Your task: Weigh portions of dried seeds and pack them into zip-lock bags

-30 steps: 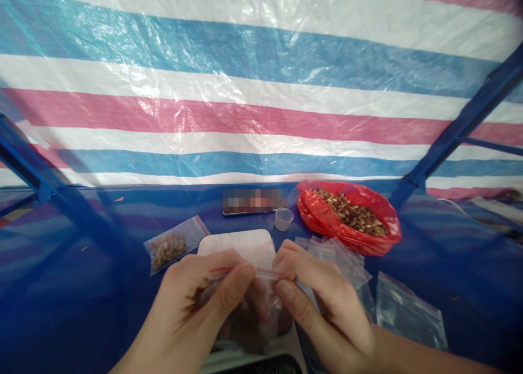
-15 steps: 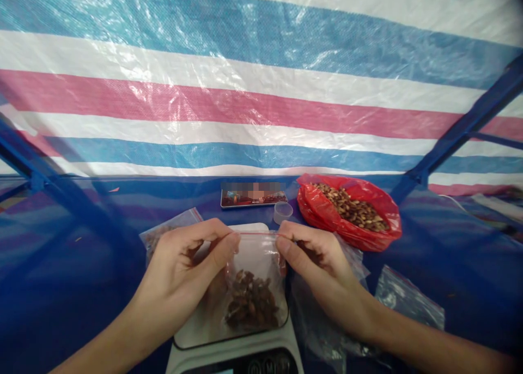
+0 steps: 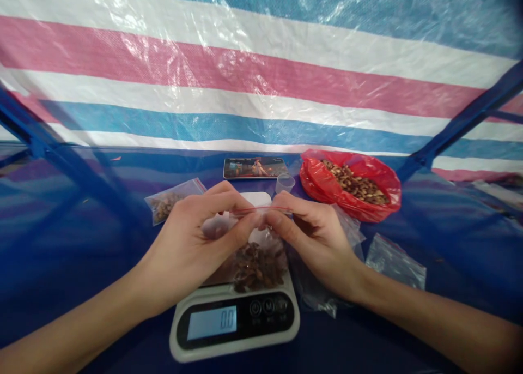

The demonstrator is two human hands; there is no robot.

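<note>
A clear zip-lock bag (image 3: 261,265) with dark brown dried pieces in its bottom hangs over the digital scale (image 3: 235,330). My left hand (image 3: 208,232) pinches its red-lined top edge between thumb and fingers. Close beside it, my right hand (image 3: 310,232) pinches the same edge, the two thumbs nearly meeting at the middle. Both hands are closed on the bag, and they hide part of its upper half. The scale's lit display reads 0.0.
A red plastic bag (image 3: 355,186) of brown dried pieces stands back right. Near it are a small clear cup (image 3: 285,183) and a phone (image 3: 255,168) showing a video. A filled zip-lock bag (image 3: 165,205) lies left; clear bags (image 3: 396,262) lie right. Blue frame bars flank both sides.
My hands have come together along the bag's top edge, thumbs now close to each other. The view has tipped downward, bringing the whole scale display into sight.
</note>
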